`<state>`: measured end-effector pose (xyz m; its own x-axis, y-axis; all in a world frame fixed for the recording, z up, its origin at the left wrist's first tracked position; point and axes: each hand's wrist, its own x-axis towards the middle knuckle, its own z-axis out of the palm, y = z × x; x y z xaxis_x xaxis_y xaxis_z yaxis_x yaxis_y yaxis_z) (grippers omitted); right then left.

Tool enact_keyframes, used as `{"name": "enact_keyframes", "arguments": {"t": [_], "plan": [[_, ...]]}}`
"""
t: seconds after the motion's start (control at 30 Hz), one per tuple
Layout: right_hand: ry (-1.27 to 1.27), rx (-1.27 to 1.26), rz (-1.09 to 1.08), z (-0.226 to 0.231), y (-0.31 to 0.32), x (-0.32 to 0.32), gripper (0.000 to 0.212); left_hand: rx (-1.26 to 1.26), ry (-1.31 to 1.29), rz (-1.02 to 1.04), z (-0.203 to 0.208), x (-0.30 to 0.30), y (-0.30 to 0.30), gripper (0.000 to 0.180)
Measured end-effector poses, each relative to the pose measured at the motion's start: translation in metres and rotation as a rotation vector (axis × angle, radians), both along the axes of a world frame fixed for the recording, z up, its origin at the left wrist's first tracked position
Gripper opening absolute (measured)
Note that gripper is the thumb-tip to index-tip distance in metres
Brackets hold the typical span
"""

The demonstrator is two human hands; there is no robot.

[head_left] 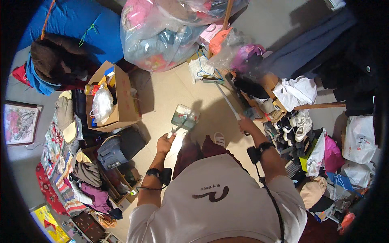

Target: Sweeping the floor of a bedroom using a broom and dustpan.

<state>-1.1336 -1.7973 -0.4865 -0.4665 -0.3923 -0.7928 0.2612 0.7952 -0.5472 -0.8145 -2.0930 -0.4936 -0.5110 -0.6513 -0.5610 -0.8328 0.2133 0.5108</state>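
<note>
My left hand (165, 143) is closed round the handle of a greyish-green dustpan (177, 118), which is low over the tiled floor in front of me. Some pale material shows in its pan, too small to make out. In my right hand (247, 125) is the grip end of a broom (227, 99) with a long light-coloured stick. The stick slants away to the far left, and its narrow head (212, 81) is by a blue hanger (201, 72) and some white cloth or paper (198, 67). Whether the head touches these cannot be told.
An open cardboard box (125, 99) with bottles and bags stands left, beside a grey-blue bag (110, 152). Large clear sacks of clothes (162, 44) are at the far side. Shoes (289, 127) and shopping bags (358, 139) crowd the right. A wooden pole (228, 14) rises at the back.
</note>
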Motion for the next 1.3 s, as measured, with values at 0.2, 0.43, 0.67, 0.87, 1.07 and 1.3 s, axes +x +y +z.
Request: {"name": "enact_keyframes", "arguments": {"t": [0.2, 0.43, 0.67, 0.87, 1.07, 1.3], "plan": [[0.046, -0.018, 0.187, -0.095, 0.025, -0.005, 0.049, 0.082, 0.057, 0.197, 0.001, -0.032, 0.05, 0.055], [-0.134, -0.038, 0.401, 0.003, 0.095, 0.02, 0.026, 0.005, 0.086, 0.211, -0.023, -0.037, 0.077, 0.051], [-0.352, 0.006, 0.254, 0.06, 0.151, -0.025, 0.022, 0.054, 0.006, 0.258, 0.002, -0.045, 0.101, 0.052], [-0.346, -0.1, 0.033, 0.063, 0.167, -0.036, 0.053, -0.045, 0.053, 0.208, -0.018, -0.028, 0.127, 0.052], [-0.238, -0.142, -0.116, 0.013, 0.149, -0.052, 0.058, -0.005, 0.089, 0.194, -0.015, -0.039, 0.148, 0.053], [-0.096, -0.212, 0.418, -0.044, 0.166, 0.004, 0.03, -0.063, 0.13, 0.107, -0.034, -0.042, 0.161, 0.059]]}}
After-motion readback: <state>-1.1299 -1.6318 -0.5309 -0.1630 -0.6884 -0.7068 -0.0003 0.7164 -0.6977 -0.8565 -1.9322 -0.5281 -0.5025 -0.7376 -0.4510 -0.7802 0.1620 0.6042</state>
